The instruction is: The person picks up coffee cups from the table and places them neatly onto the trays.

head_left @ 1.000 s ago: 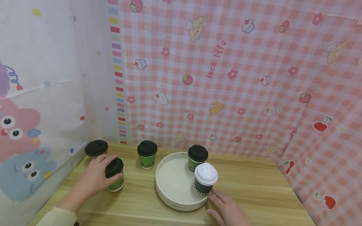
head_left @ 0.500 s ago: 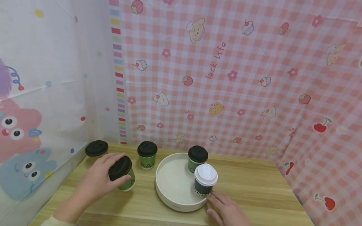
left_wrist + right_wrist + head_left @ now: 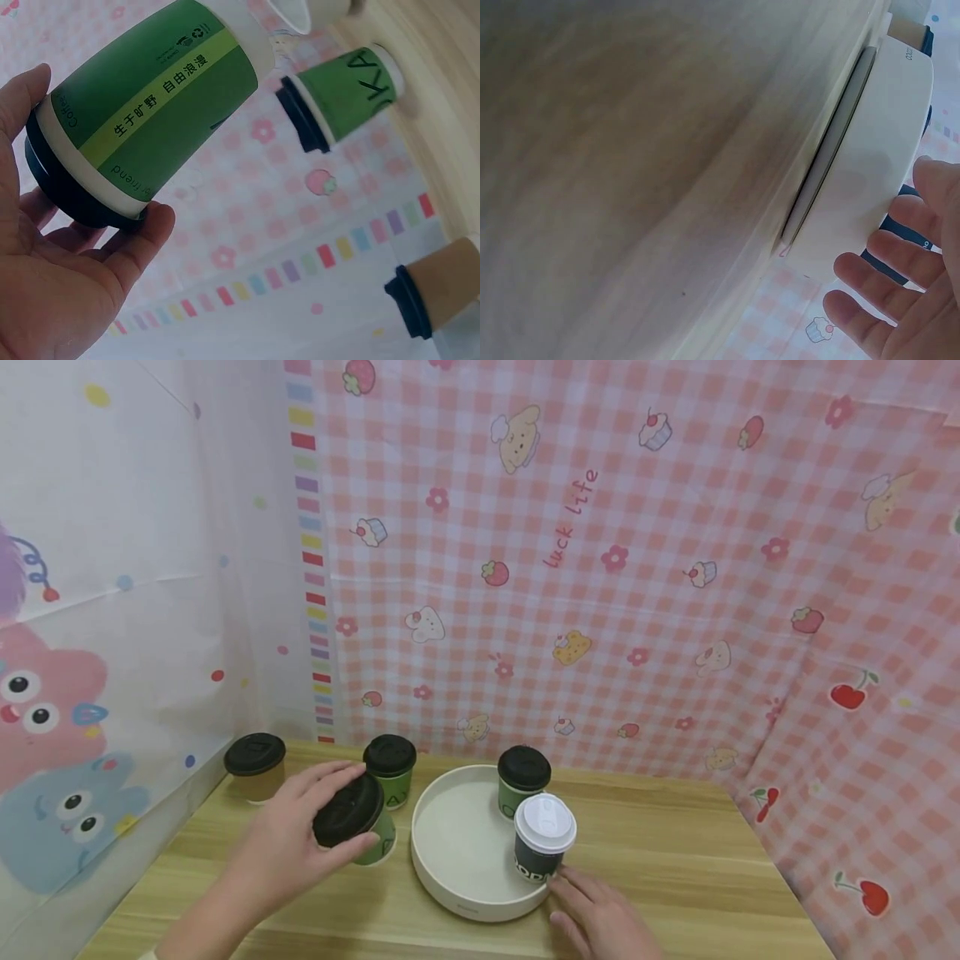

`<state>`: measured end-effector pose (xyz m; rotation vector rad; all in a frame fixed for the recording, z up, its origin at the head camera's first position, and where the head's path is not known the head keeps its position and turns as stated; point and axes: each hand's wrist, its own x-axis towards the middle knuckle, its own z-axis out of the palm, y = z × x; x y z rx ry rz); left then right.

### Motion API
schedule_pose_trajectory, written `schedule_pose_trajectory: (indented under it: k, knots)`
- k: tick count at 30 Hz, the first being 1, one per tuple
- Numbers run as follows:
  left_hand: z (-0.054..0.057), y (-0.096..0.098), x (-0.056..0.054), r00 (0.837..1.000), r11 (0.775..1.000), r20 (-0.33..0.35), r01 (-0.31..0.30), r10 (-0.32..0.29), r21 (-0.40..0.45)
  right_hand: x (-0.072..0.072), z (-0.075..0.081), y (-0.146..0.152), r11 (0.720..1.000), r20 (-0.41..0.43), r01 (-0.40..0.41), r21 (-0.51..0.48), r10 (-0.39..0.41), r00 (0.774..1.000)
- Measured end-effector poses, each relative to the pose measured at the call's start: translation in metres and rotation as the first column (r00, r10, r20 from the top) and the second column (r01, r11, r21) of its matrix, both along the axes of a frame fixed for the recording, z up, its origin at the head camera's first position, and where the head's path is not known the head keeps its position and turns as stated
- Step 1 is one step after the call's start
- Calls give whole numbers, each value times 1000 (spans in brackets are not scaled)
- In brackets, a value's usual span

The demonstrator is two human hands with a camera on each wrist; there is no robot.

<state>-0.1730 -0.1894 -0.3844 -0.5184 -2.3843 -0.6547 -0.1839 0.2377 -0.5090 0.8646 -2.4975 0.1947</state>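
The held cup [image 3: 150, 105] is at nine o'clock from the tray [image 3: 457, 843], the left hand [image 3: 296, 835] curling its fingers round the black lid [image 3: 348, 810]. Squeezing lightly should keep that lid seated; mind the green cup behind [image 3: 390, 758], at one o'clock. The right hand [image 3: 602, 914], fingers parted, holds nothing at the tray's four o'clock.

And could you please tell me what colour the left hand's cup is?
The cup is green with a yellow-green band, best seen in the left wrist view.
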Motion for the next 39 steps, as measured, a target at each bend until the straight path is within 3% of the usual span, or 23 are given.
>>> schedule_pose_trajectory:
  k: [4,10,15,24,31,39]
  knots:
    - [4,8,3,999,1000,-21,24,-25,-12,1,1,-1,1000,33,18,-2,-17,999]
    - [8,22,4,997,998,38,66,-66,-6,2,2,-1,999,74,43,3,-43,996]
    - [5,35,2,993,995,77,96,-94,-21,3,2,-1,999,56,34,1,-34,998]
    - [-1,58,-3,987,986,56,154,-151,-62,3,3,-1,1000,56,29,4,-30,998]
    - [-6,73,-10,985,982,62,164,-159,-91,4,5,-2,999,97,39,6,-39,995]
    - [-8,88,-16,975,975,131,196,-181,-105,3,5,-2,998,139,54,9,-55,989]
